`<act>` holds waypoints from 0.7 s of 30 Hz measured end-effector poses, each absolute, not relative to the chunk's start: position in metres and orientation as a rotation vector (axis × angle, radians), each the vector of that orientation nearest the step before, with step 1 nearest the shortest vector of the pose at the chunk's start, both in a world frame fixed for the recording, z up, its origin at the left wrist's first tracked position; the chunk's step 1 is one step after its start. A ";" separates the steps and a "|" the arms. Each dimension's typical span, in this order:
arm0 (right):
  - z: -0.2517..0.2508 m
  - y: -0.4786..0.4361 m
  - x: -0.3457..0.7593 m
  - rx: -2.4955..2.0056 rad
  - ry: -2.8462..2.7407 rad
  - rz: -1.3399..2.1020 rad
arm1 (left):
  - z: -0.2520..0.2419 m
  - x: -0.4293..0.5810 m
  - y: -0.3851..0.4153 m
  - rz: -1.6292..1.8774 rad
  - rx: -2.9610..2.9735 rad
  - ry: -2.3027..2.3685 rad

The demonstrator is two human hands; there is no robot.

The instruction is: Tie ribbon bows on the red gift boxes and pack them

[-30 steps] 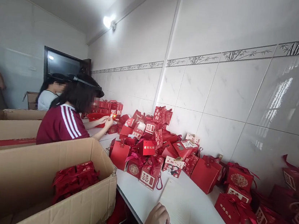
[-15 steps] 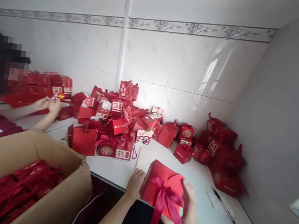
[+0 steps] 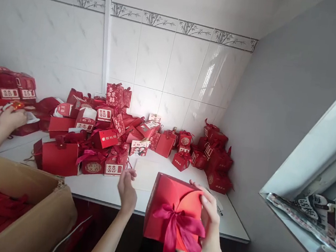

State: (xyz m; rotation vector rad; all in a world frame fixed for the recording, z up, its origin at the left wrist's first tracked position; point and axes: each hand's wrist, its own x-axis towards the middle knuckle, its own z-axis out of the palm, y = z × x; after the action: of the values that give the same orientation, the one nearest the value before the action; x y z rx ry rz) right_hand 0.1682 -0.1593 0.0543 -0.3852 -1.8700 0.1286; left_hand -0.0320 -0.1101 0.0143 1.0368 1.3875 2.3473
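Observation:
A red gift box (image 3: 163,191) with a dark pink ribbon bow (image 3: 176,221) is held up in front of the table edge. My right hand (image 3: 212,225) is shut on its right side, fingers along the top and back edge, thumb side partly hidden behind the ribbon. To the left of the box, apart from it, my left hand (image 3: 127,192) hovers at the table edge with loosely curled fingers, holding nothing. Just beyond it stand red favor boxes, the nearest a box with a white double-happiness label (image 3: 114,169).
Red boxes are heaped along the wall, with another stack (image 3: 219,161) in the right corner. An open cardboard carton (image 3: 49,193) of red boxes stands at lower left. A co-worker's hands (image 3: 12,117) handle something shiny at far left. A window sill (image 3: 292,235) juts in at right.
My left hand has come away from the gift box and moved left. The box stays in my right hand. The view has turned right, bringing in the window sill.

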 end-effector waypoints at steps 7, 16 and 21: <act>0.070 -0.137 0.186 -0.290 -1.893 0.131 | 0.080 0.007 -0.203 2.186 1.825 1.162; 0.065 -0.133 0.180 -0.289 -1.795 0.268 | 0.095 0.057 -0.206 2.369 1.651 1.540; 0.046 -0.131 0.180 -0.389 -1.701 0.290 | 0.098 0.053 -0.211 2.424 2.042 1.521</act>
State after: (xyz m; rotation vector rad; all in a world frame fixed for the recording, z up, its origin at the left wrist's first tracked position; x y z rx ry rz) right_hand 0.1800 -0.1311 0.0461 -0.3894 -1.7013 0.2899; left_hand 0.0529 -0.2114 0.0982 2.0419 1.5212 2.4243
